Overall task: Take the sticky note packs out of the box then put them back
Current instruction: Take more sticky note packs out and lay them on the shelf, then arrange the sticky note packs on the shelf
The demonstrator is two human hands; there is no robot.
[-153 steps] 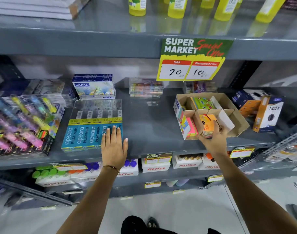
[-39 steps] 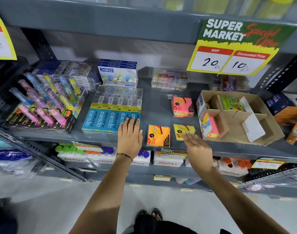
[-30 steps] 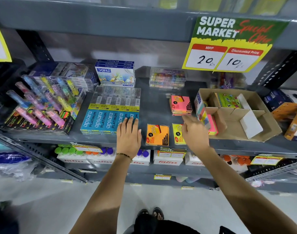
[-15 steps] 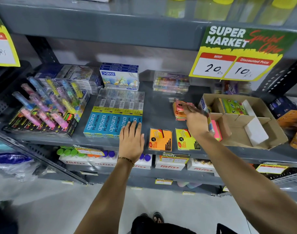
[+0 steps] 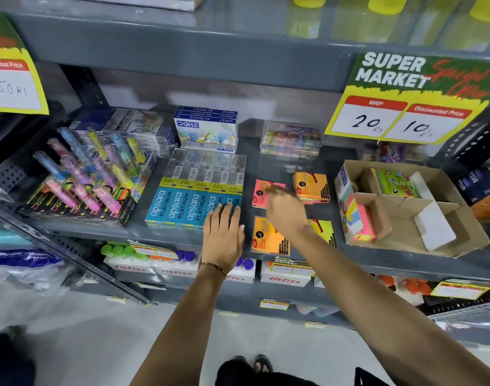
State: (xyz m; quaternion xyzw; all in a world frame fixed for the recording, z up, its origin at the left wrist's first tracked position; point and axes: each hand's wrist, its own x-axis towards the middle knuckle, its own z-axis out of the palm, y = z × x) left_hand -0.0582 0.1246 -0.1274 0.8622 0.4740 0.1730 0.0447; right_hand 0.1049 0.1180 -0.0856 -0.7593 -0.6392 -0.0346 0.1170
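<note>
Four sticky note packs (image 5: 312,187) on shelf (image 5: 280,165) | right hand (image 5: 285,211) over pink pack (image 5: 262,192) (blurred, grip unclear) | left hand (image 5: 224,235) flat, empty

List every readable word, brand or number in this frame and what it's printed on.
"SUPER MARKET", "MRP 20", "Discounted Price 10": right offer sign
"50 Rs": left price sign
"DOMS": oil pastel box
"apsara PLATINUM": blue pencil packs
"fitfizz": white boxes on the lower shelf
"TRIO": dark box
Sticky note packs: print too small.
</note>
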